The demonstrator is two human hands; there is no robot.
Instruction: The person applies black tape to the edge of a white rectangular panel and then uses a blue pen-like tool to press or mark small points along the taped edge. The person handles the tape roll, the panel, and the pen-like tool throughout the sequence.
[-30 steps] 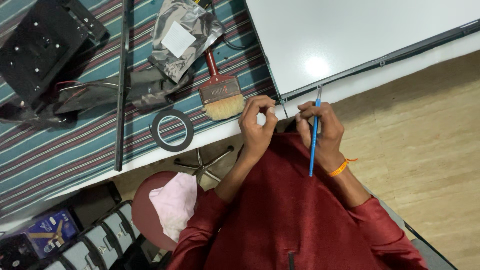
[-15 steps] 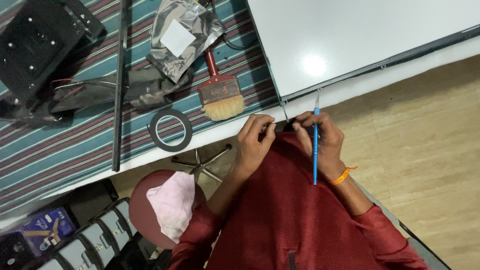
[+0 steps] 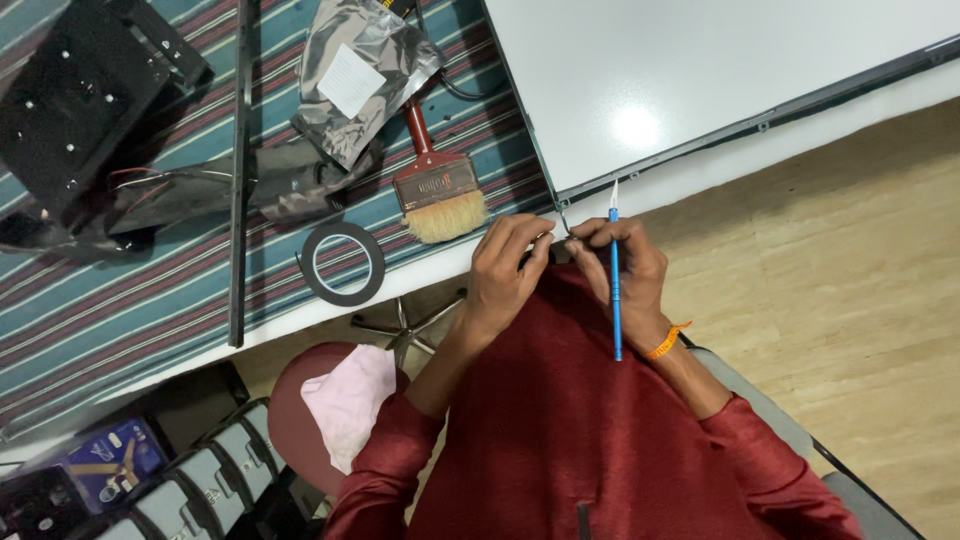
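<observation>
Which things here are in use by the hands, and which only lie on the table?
In use:
- blue tool, in right hand
- small dark part, pinched by left hand and right hand

Lying about:
- paintbrush
- tape roll
- silver bag
- black rod

Ahead of the left hand (image 3: 505,275) lie the paint brush (image 3: 437,185) and the black tape roll (image 3: 342,262), close together on the striped cloth (image 3: 120,300). Before the right hand (image 3: 620,265), the white panel (image 3: 700,70) lies flat and bare. Right of it, open wooden floor (image 3: 850,280).
</observation>
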